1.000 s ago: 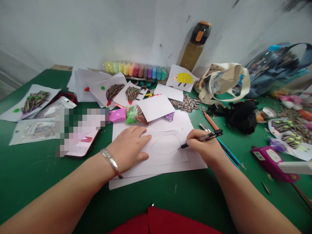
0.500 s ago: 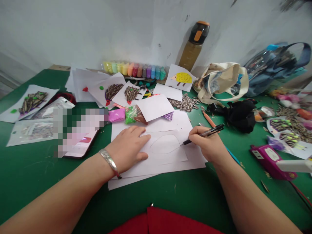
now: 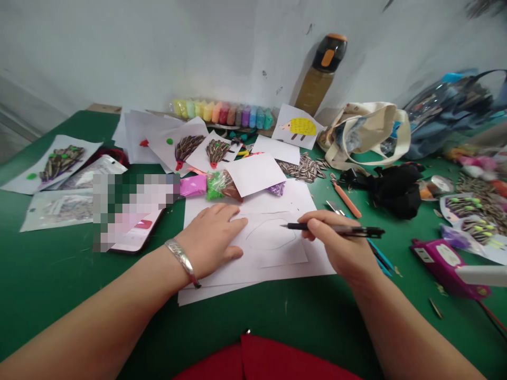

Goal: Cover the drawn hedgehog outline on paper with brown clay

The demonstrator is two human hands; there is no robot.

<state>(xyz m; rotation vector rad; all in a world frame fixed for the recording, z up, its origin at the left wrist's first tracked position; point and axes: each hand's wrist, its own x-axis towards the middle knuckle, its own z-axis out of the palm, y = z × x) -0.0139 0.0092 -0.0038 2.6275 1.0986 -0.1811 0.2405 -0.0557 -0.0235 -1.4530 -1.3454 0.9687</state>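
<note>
Left forearm (image 3: 111, 311): one, bare, slanting in from the lower left corner. Left hand (image 3: 212, 240): palm down, flattened, fingers angled forward and inward, thumb (image 3: 233, 253) set apart below them. Right forearm (image 3: 407, 316): one, bare, slanting in from the lower right. Right wrist (image 3: 366, 277): turned inward. Right hand (image 3: 340, 248): resting on its outer edge, thumb and forefinger pinched, remaining fingers curled beneath.

An orange-topped bottle (image 3: 320, 75) and cream bag (image 3: 379, 120) sit near the wall (image 3: 198, 47).
</note>
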